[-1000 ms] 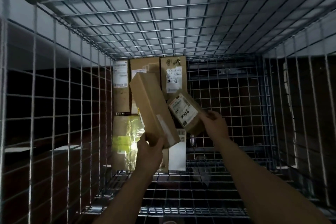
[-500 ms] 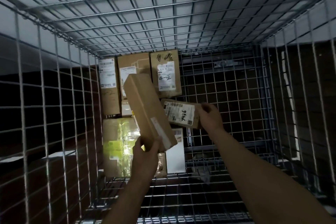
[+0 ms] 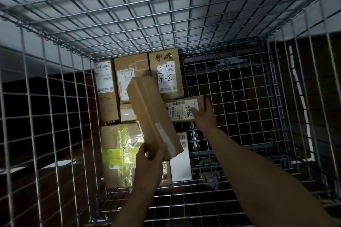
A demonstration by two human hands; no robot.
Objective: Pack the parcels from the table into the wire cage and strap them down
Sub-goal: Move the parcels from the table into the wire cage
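Note:
I look down into the wire cage. My left hand grips the near end of a long plain brown box, held tilted above the packed parcels. My right hand holds the right end of a small parcel with a white label, thumb on the label; the parcel lies level against the packed row. Three labelled brown parcels line the cage's far end. Below them sit a parcel wrapped in yellow tape and a white parcel, both partly hidden by the long box.
Wire mesh walls rise on the left and right, with the far wall at the top of the view. The right half of the cage floor holds no parcels. Dark floor shows through the mesh.
My right hand has turned the small labelled parcel from tilted to level and lowered it beside the far row. The long box in my left hand has barely moved.

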